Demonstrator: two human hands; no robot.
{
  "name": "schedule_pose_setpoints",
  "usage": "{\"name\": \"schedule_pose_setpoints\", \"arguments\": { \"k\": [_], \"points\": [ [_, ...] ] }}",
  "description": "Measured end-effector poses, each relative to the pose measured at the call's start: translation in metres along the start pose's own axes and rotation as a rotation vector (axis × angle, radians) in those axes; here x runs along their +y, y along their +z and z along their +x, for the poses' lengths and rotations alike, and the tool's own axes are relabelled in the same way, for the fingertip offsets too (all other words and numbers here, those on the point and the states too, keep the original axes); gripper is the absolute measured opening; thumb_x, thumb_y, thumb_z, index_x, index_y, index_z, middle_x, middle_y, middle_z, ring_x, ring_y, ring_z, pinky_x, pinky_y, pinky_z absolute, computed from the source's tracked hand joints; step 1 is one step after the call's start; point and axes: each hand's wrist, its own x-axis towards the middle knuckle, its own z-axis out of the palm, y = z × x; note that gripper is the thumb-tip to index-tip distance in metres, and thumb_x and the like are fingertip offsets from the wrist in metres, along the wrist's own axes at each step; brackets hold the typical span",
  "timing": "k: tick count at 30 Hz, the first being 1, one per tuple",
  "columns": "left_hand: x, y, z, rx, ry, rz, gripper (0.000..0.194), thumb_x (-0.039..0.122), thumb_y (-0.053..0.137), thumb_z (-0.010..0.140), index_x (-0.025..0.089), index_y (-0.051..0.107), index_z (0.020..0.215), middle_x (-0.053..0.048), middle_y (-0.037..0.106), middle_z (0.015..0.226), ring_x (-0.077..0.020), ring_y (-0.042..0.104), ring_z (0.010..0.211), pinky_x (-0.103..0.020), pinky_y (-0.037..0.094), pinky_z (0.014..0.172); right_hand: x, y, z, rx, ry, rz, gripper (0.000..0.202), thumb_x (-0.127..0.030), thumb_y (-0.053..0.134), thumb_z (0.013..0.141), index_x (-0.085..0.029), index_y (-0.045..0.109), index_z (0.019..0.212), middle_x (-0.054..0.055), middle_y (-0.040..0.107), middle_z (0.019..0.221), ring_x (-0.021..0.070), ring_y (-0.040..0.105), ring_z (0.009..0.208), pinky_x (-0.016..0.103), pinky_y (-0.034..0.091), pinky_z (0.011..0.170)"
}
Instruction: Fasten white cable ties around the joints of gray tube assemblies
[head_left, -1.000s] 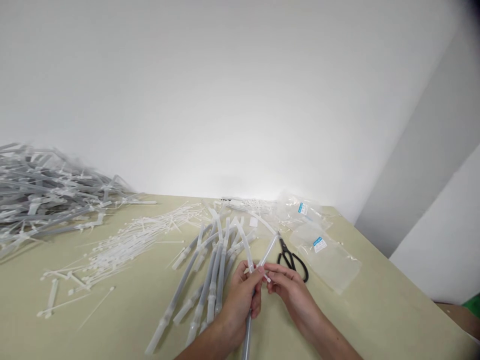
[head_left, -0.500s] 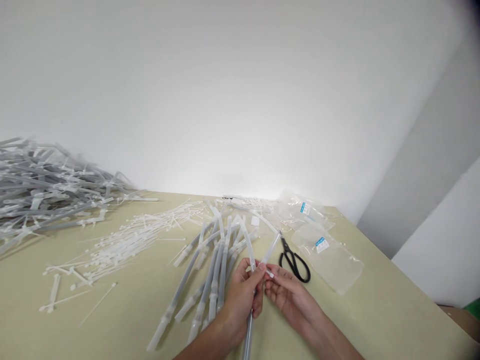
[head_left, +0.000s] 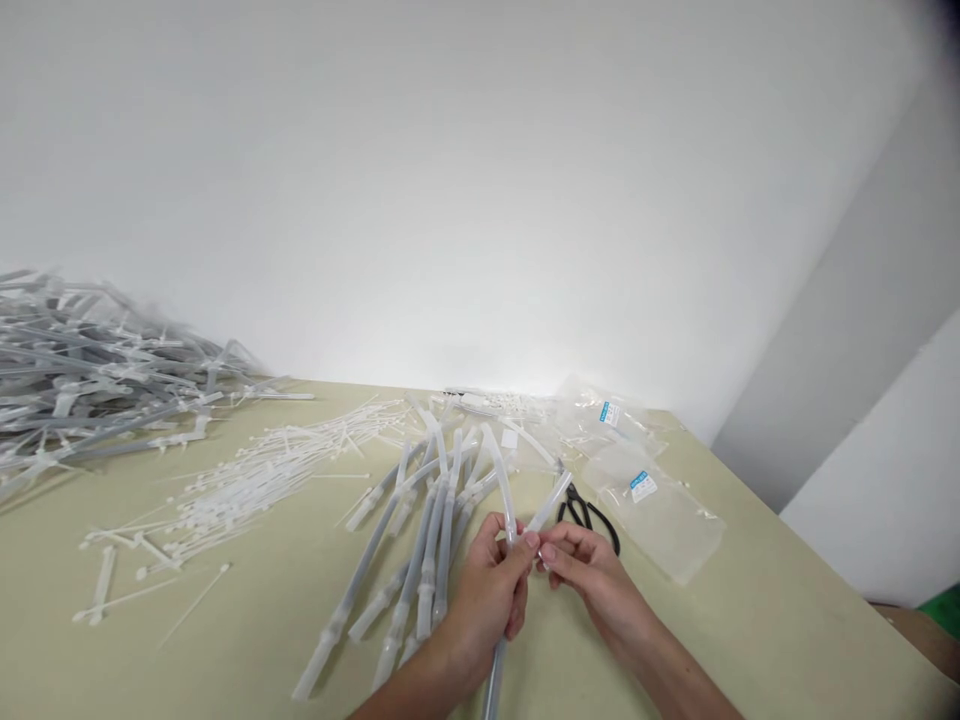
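Tube [head_left: 502,480] is held in the curled left hand [head_left: 486,588]; right hand [head_left: 591,574] bends beside it, fingertips close together, any hold unclear.

Two hands [head_left: 491,590] [head_left: 592,575] toward six o'clock, one forked tube [head_left: 502,478], one black-handled cutter [head_left: 575,494] toward five, two blue-labelled clear bags [head_left: 667,525] [head_left: 631,427] toward four, several tubes [head_left: 431,545] toward seven, uncountable cable ties [head_left: 247,482] toward eight, one tangled heap [head_left: 112,380] at nine
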Motion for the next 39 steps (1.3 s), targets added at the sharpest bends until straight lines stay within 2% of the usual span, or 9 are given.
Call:
{"name": "schedule_pose_setpoints", "arguments": {
  "k": [6, 10, 13, 17, 21, 26, 30, 34, 39],
  "points": [
    [-0.006, -0.003, 0.001, -0.057, 0.001, 0.081, 0.030, 0.049, 0.054, 0.081, 0.023, 0.040, 0.086, 0.012, 0.041, 0.048, -0.0026, 0.022, 0.023, -0.014, 0.016, 0.023, -0.016, -0.004, -0.002, -0.208, 0.019, -0.073, 0.030, -0.031, 0.074, 0.071, -0.019, 0.068, 0.098, 0.000, 0.064, 0.068, 0.0125, 0.050, 0.062, 0.025, 0.034, 0.059],
    [-0.014, -0.003, 0.003, -0.050, -0.008, 0.103, 0.033, 0.053, 0.051, 0.081, 0.022, 0.041, 0.087, 0.011, 0.041, 0.054, -0.0015, 0.023, 0.023, -0.014, 0.017, 0.022, -0.026, 0.000, -0.003, -0.292, 0.006, -0.105, 0.021, -0.033, 0.072, 0.072, -0.017, 0.071, 0.086, 0.001, 0.065, 0.070, 0.0143, 0.052, 0.065, 0.026, 0.035, 0.061],
    [-0.016, -0.002, 0.003, -0.019, -0.004, 0.158, 0.040, 0.056, 0.047, 0.082, 0.024, 0.041, 0.105, 0.009, 0.047, 0.064, -0.0012, 0.026, 0.025, -0.014, 0.017, 0.022, -0.026, 0.003, -0.003, -0.280, -0.001, -0.107, 0.018, -0.033, 0.069, 0.075, -0.017, 0.071, 0.083, 0.002, 0.066, 0.068, 0.0163, 0.055, 0.066, 0.028, 0.038, 0.063],
    [-0.015, -0.001, 0.000, -0.016, 0.016, 0.257, 0.047, 0.056, 0.042, 0.084, 0.025, 0.038, 0.119, 0.007, 0.048, 0.067, -0.0023, 0.030, 0.027, -0.015, 0.018, 0.024, -0.017, -0.003, 0.001, -0.033, 0.013, -0.073, 0.023, -0.030, 0.074, 0.069, -0.018, 0.070, 0.089, 0.003, 0.068, 0.074, 0.0184, 0.059, 0.069, 0.029, 0.042, 0.063],
    [-0.015, 0.000, -0.002, 0.008, -0.004, 0.282, 0.044, 0.049, 0.041, 0.086, 0.024, 0.035, 0.122, 0.007, 0.048, 0.066, -0.0030, 0.029, 0.028, -0.016, 0.018, 0.026, -0.011, -0.022, 0.008, 0.275, 0.002, 0.139, 0.024, -0.028, 0.077, 0.067, -0.020, 0.069, 0.088, 0.004, 0.069, 0.091, 0.0219, 0.062, 0.088, 0.033, 0.048, 0.077],
    [-0.013, 0.004, -0.005, 0.012, -0.023, 0.248, 0.040, 0.042, 0.041, 0.087, 0.023, 0.035, 0.121, 0.008, 0.046, 0.063, -0.0031, 0.028, 0.027, -0.017, 0.017, 0.026, -0.013, -0.046, 0.016, 0.405, -0.040, 0.489, 0.014, -0.023, 0.075, 0.068, -0.023, 0.067, 0.080, 0.002, 0.071, 0.095, 0.0222, 0.059, 0.106, 0.034, 0.047, 0.093],
    [-0.008, 0.006, -0.008, -0.001, -0.024, 0.152, 0.041, 0.045, 0.041, 0.086, 0.024, 0.034, 0.120, 0.008, 0.047, 0.065, -0.0023, 0.026, 0.026, -0.016, 0.016, 0.025, -0.008, -0.040, 0.018, 0.319, 0.049, 0.652, 0.013, -0.021, 0.073, 0.071, -0.021, 0.068, 0.082, 0.004, 0.070, 0.105, 0.0208, 0.056, 0.114, 0.032, 0.046, 0.095],
    [-0.007, 0.005, -0.006, 0.017, 0.022, 0.086, 0.044, 0.050, 0.043, 0.085, 0.025, 0.034, 0.119, 0.008, 0.048, 0.065, -0.0016, 0.028, 0.027, -0.014, 0.018, 0.025, -0.003, -0.015, 0.012, 0.145, 0.124, 0.744, 0.017, -0.030, 0.069, 0.076, -0.021, 0.069, 0.090, 0.006, 0.064, 0.118, 0.0222, 0.052, 0.118, 0.035, 0.045, 0.096],
    [-0.011, 0.003, 0.000, 0.080, 0.073, 0.050, 0.048, 0.055, 0.047, 0.082, 0.023, 0.036, 0.115, 0.007, 0.049, 0.065, -0.0015, 0.031, 0.025, -0.014, 0.019, 0.024, 0.002, 0.007, 0.004, -0.027, 0.164, 0.769, 0.022, -0.033, 0.066, 0.079, -0.019, 0.069, 0.095, 0.008, 0.064, 0.117, 0.0236, 0.053, 0.116, 0.037, 0.043, 0.095]
  ]
}}
